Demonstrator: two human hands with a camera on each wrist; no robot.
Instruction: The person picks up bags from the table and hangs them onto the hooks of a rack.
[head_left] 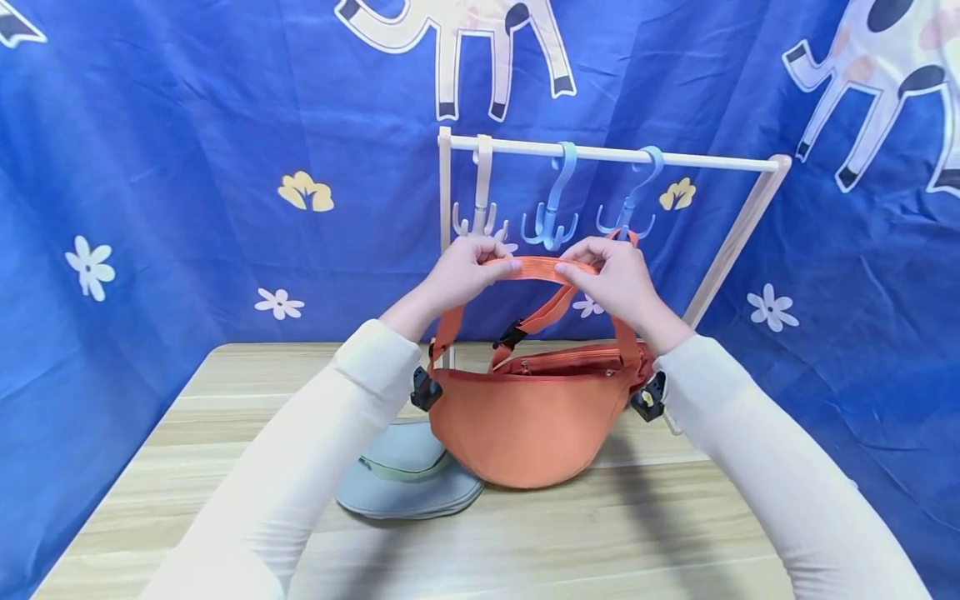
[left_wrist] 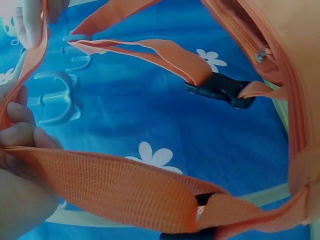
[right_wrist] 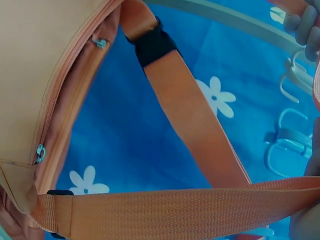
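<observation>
An orange waist bag (head_left: 525, 429) hangs by its strap (head_left: 537, 267) in front of the rack. My left hand (head_left: 461, 271) pinches the left of the strap's top, thumb in front; my right hand (head_left: 618, 279) pinches it a short way to the right. Behind it is a second orange bag (head_left: 573, 359) with zippers, largely hidden by the front one. Its strap (head_left: 549, 312), with a black buckle (left_wrist: 220, 90), runs up to the right blue hook (head_left: 628, 204). The right wrist view also shows that buckle (right_wrist: 152, 45) and the taut strap (right_wrist: 150, 212) of the front bag.
A light blue brimmed hat (head_left: 408, 492) lies on the wooden table (head_left: 247, 417), partly behind the bag. The rack's white bar (head_left: 517, 148) also carries a white hook (head_left: 482, 183) and a middle blue hook (head_left: 555, 200). A blue patterned curtain (head_left: 187, 208) surrounds the table.
</observation>
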